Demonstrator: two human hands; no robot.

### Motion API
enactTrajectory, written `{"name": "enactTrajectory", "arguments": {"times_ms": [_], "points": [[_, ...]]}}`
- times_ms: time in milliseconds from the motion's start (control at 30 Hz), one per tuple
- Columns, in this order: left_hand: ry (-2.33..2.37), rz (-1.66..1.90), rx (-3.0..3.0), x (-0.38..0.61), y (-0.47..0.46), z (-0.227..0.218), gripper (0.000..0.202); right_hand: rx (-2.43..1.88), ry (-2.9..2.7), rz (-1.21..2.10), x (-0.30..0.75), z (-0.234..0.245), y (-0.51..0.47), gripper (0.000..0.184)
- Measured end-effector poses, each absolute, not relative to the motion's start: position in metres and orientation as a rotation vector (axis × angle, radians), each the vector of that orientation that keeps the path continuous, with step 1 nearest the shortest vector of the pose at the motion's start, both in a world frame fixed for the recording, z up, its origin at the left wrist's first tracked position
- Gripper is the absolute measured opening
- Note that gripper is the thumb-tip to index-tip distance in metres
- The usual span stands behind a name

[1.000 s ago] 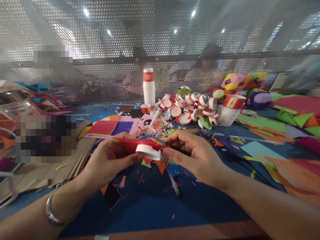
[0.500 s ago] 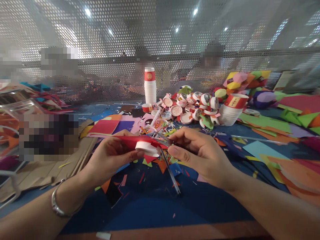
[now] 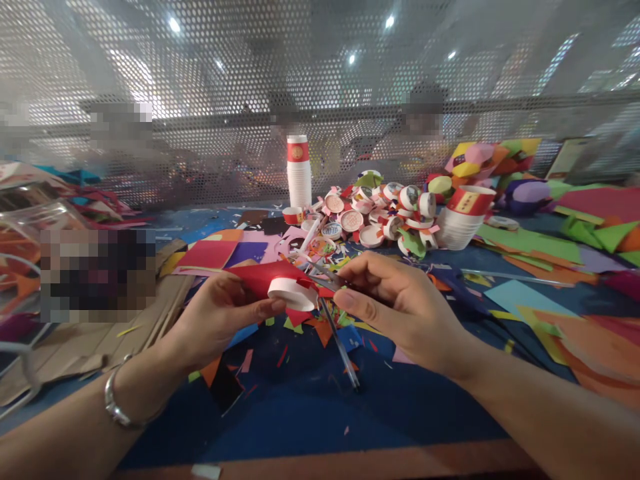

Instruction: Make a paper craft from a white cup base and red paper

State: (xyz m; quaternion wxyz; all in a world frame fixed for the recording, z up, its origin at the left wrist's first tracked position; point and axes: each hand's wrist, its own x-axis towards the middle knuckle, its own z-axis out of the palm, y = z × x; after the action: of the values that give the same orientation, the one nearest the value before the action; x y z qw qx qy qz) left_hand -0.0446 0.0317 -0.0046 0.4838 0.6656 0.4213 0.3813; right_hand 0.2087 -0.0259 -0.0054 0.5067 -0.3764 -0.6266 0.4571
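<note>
My left hand [image 3: 220,317] is closed on a sheet of red paper [image 3: 260,277] and a short white cup-bottom ring [image 3: 293,293] pressed against it, thumb under the ring. My right hand [image 3: 395,307] is closed round a pair of scissors [image 3: 325,283] whose blades meet the red paper just right of the ring. A clear pen [image 3: 340,347] lies on the blue table [image 3: 310,407] below the hands, among small paper scraps.
A tall stack of white paper cups [image 3: 299,173] stands at the back, with a heap of cut cup bottoms [image 3: 380,217] and a tilted cup stack [image 3: 463,217] to its right. Coloured paper sheets [image 3: 560,280] cover the right side, brown cardboard [image 3: 90,340] the left. A perforated screen [image 3: 320,100] runs behind.
The ring and red paper have risen slightly and tilted toward me in my left hand. My right hand has edged a little left and up with the scissors.
</note>
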Motion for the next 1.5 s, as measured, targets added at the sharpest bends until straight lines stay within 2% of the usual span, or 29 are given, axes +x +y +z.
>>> {"name": "enactTrajectory", "arguments": {"times_ms": [467,800,1500], "points": [[0.957,0.954,1.696,-0.042,0.03,0.0,0.016,-0.943,-1.613,1.071,0.21,-0.005,-0.025,0.028],[0.956,0.916,1.722,-0.036,0.022,0.006,0.019,-0.898,-1.605,1.181,0.206,-0.001,-0.028,0.027],[0.895,0.905,1.624,-0.033,0.022,0.005,0.02,-0.886,-1.682,1.11,0.207,0.001,-0.031,0.023]]}}
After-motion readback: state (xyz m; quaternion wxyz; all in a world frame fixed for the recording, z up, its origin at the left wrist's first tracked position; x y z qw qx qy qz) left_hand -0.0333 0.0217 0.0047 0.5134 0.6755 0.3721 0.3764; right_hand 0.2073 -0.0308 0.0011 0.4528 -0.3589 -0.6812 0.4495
